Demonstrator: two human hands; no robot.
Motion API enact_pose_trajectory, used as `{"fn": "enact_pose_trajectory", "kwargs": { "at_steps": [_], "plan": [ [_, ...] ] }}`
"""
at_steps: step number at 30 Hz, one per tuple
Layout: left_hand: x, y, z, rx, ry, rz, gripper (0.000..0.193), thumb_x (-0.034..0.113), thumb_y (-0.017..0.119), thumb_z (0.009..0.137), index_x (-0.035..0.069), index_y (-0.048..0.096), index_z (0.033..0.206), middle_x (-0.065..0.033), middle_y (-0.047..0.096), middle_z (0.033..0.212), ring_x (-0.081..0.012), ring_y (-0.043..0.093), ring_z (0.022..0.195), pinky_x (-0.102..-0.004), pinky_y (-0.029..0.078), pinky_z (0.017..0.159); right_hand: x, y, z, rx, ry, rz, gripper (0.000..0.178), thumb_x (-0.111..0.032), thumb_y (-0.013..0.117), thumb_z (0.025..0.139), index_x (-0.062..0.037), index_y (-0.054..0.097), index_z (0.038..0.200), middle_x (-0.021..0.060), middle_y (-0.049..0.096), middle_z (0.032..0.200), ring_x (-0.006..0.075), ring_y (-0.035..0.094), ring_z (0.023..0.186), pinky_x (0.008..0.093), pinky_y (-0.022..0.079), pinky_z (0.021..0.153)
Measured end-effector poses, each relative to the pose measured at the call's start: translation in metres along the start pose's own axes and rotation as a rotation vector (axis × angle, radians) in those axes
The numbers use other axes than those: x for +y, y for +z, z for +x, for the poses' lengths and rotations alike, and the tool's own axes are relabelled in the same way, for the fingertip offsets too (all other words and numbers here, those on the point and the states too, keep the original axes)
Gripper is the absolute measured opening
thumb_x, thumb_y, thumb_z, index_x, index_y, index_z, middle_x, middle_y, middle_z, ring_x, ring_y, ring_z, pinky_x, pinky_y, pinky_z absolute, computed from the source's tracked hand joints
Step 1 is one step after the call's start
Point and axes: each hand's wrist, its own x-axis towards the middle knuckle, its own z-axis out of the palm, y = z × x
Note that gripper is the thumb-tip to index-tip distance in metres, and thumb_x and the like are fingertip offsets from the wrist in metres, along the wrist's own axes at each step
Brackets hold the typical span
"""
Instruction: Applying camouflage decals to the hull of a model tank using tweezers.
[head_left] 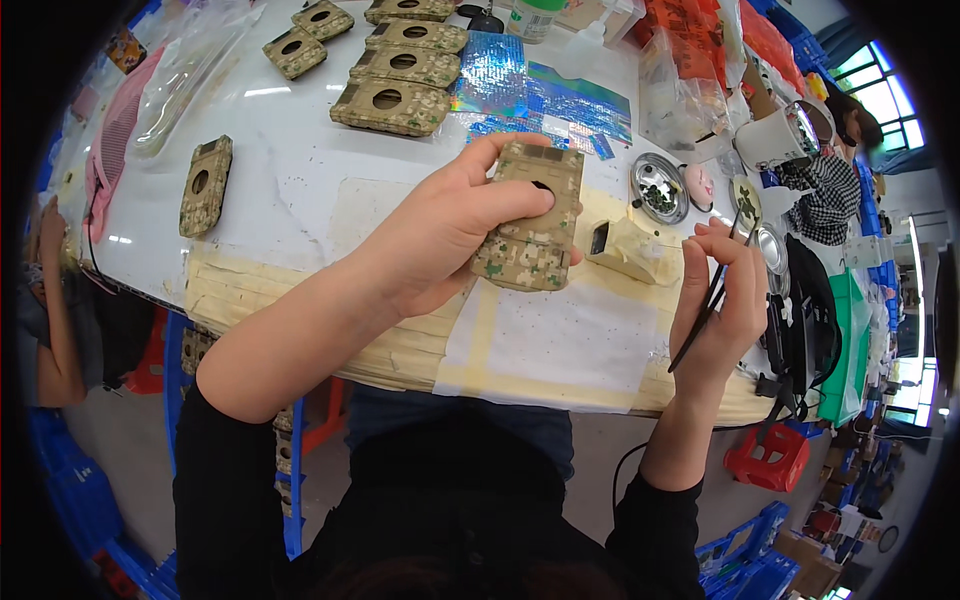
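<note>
My left hand [435,230] grips a camouflage-painted toy tank hull [535,255], its thumb over the round hole in the top. Black tweezers [689,340] lie in my right hand [735,295], fingers closed around them; whether the tips hold anything is too small to tell. Between the hands sits a block wrapped in cream tape [640,248] with a dark opening. Beyond it, a round metal dish [637,182] holds small dark green pieces [659,197]. An oval pale piece [746,197] with green bits stands past my right hand.
Several similar hulls [388,108] stand at the back, with one more [206,190] at the left. Shiny blue sheets [490,75] lie behind my hands. White paper [550,345] is taped along the front edge. A green bin [850,345] is at the right; another person's arm [57,310] shows far left.
</note>
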Motion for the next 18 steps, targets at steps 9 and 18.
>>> {"fn": "enact_pose_trajectory", "kwargs": {
  "at_steps": [9, 18],
  "plan": [
    [0.001, -0.008, 0.006, 0.121, 0.149, 0.014, 0.038, 0.014, 0.05, 0.089, 0.001, 0.041, 0.123, -0.0136, 0.057, 0.111, -0.0226, 0.063, 0.092, -0.0349, 0.056, 0.072, 0.0, 0.001, -0.002, -0.07, -0.124, -0.152, 0.031, -0.017, 0.073, 0.074, -0.0017, 0.06, 0.098, 0.0128, 0.063, 0.096, 0.035, 0.056, 0.101, 0.0443, 0.039, 0.093],
    [-0.001, -0.011, 0.008, 0.178, 0.212, -0.01, 0.032, 0.013, 0.052, 0.089, 0.0, 0.044, 0.117, -0.0132, 0.058, 0.105, -0.024, 0.063, 0.093, -0.0364, 0.055, 0.075, -0.037, -0.012, -0.04, -0.284, 0.132, 0.624, 0.064, -0.05, 0.051, 0.083, 0.0046, 0.044, 0.116, 0.0199, 0.058, 0.107, 0.0273, 0.059, 0.097, 0.0382, 0.044, 0.088]
  ]
}}
